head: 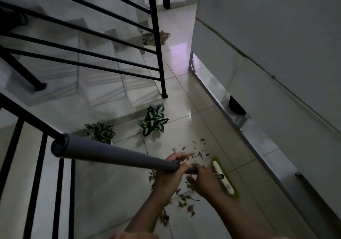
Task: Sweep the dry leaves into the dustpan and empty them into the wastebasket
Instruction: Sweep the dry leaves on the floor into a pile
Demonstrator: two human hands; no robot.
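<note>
Both my hands grip a broom with a long grey padded handle (114, 154) that reaches up toward the camera. My left hand (171, 170) holds the handle higher up; my right hand (204, 180) holds it lower, near the head. The broom head (224, 178) is white with green bristles and rests on the tiled floor to the right of my hands. Dry brown leaves (198, 151) lie scattered on the tiles beyond my hands, and more leaves (185, 200) lie between my forearms. No dustpan or wastebasket is in view.
Two green-and-white leafy plants (154, 120) (99, 131) sit at the foot of the stairs. A black metal railing (158, 50) runs along the stairs at left. A white wall with a metal base rail (230, 117) lines the right. A bundle (156, 37) lies farther down the corridor.
</note>
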